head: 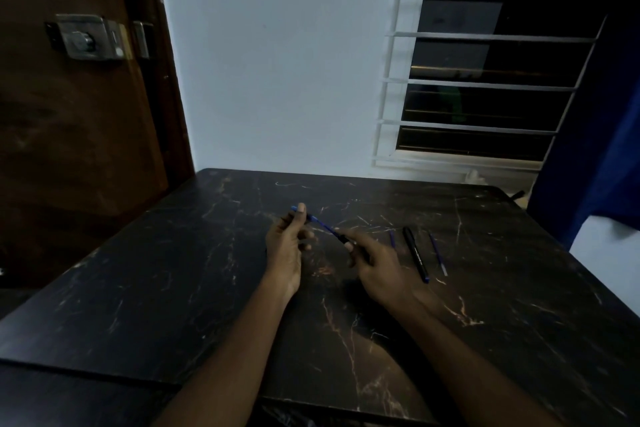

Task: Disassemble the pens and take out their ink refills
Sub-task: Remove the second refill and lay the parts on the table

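Over the middle of the dark marble table (173,288), my left hand (285,250) pinches the far end of a thin blue ink refill (323,225). The refill slants down to the right into a black pen barrel (349,243), which my right hand (377,263) grips. Most of the barrel is hidden in that hand. To the right, a black pen (415,258) with a blue tip lies flat on the table. A short blue piece (392,238) lies on its left. A loose blue refill (438,253) lies on its right.
The table ends at a white wall. A brown door with a metal lock (86,36) stands at the left. A barred window (485,80) and a blue curtain (595,149) are at the right. My forearms cross the near half of the table.
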